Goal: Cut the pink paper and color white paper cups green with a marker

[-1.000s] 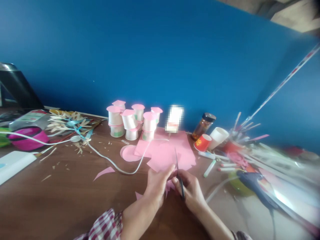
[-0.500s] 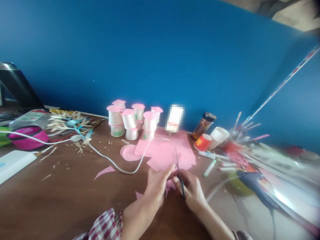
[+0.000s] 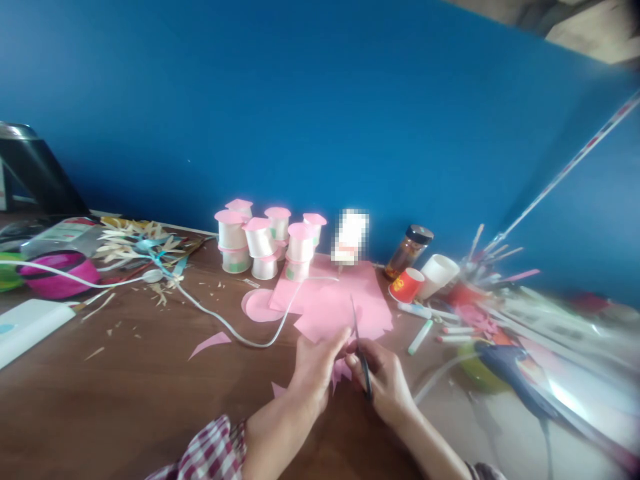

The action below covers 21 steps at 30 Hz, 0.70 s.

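My left hand [image 3: 311, 373] is closed with its thumb on top, gripping pink paper [image 3: 323, 317] at its near edge. Beside it, my right hand [image 3: 385, 383] is wrapped round a pair of scissors [image 3: 367, 383] with black handles. The thin blade points away from me over the paper. Farther back lie more pink sheets [image 3: 367, 273], partly covered by the held paper. Round pink discs [image 3: 263, 307] rest to the left. Small pink scraps [image 3: 343, 369] show between and beneath my wrists. My fingertips under the paper are hidden.
Paper cups topped with pink paper [image 3: 301, 247] are stacked near the blue wall. A white cable [image 3: 225, 327] curves across the table. On the right are a jar [image 3: 409, 250], a red cup [image 3: 406, 285], markers [image 3: 420, 337] and a glue gun [image 3: 520, 377]. A white power strip [image 3: 35, 327] lies left.
Almost nothing differs. The view has shifted very slightly; both hands, the scissors and the paper keep their places.
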Tool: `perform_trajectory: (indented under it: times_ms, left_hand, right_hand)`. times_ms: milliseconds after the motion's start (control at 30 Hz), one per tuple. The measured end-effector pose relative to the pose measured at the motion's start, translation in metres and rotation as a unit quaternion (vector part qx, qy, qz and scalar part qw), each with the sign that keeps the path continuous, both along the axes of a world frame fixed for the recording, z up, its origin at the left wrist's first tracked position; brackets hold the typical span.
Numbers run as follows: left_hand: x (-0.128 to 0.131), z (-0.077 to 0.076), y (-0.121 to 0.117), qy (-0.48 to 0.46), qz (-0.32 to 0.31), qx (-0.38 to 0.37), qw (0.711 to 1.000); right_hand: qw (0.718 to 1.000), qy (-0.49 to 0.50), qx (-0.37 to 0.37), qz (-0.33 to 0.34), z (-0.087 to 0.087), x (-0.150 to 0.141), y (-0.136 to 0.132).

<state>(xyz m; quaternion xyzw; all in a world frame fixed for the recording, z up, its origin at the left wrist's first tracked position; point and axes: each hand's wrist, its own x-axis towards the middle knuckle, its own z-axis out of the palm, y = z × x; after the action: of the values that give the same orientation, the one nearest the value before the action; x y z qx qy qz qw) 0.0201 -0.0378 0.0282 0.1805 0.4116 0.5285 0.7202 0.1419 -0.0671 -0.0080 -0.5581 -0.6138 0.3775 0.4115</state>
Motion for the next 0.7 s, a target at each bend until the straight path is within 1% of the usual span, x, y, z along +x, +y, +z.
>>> perform_trajectory:
  times_ms: [167, 333, 567, 700]
  left_hand:
    - [-0.0002, -0.0015, 0.0009, -0.001, 0.009, 0.003, 1.000]
    - [-0.0002, 0.0001, 0.0004, -0.013, 0.012, 0.006, 1.000]
    - [0.0000, 0.0039, -0.0017, -0.024, -0.007, 0.013, 1.000]
    - [-0.0002, 0.0029, -0.0012, -0.013, -0.018, 0.002, 1.000]
  right_hand:
    - [1.000, -0.001, 0.000, -0.003, 0.0001, 0.0000, 0.0003]
    - [1.000, 0.007, -0.016, -0.003, -0.0024, -0.0004, 0.0008]
    - [1.000, 0.006, -0.013, 0.001, -0.0012, -0.0002, 0.0020]
    - [1.000, 0.013, -0.011, 0.002, 0.0003, -0.0005, 0.0020]
